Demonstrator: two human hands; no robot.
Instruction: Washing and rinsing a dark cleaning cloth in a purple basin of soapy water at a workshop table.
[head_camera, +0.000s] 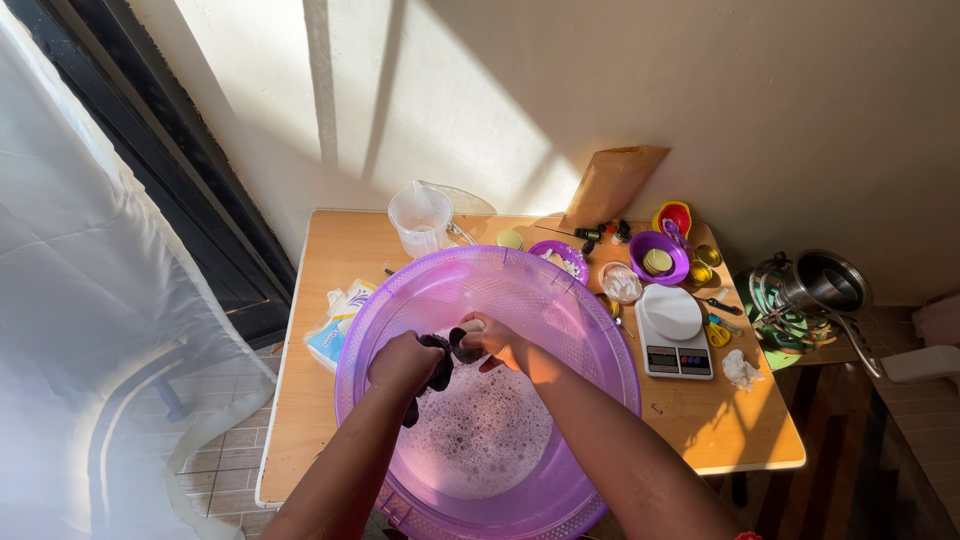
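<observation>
A big translucent purple basin (590, 330) sits on a small wooden table and holds foamy water (480, 430). Over the water, my left hand (403, 362) and my right hand (494, 339) both grip a small wet dark cloth (443, 360), bunched between them, with one end hanging down toward the foam.
Behind the basin stand a clear measuring jug (420, 220), small purple bowls (658, 257), a red cup (674, 215) and little bottles. A white kitchen scale (674, 332) lies at the right, a blue-white packet (333, 328) at the left. A steel pot (825, 282) sits beyond the table's right edge.
</observation>
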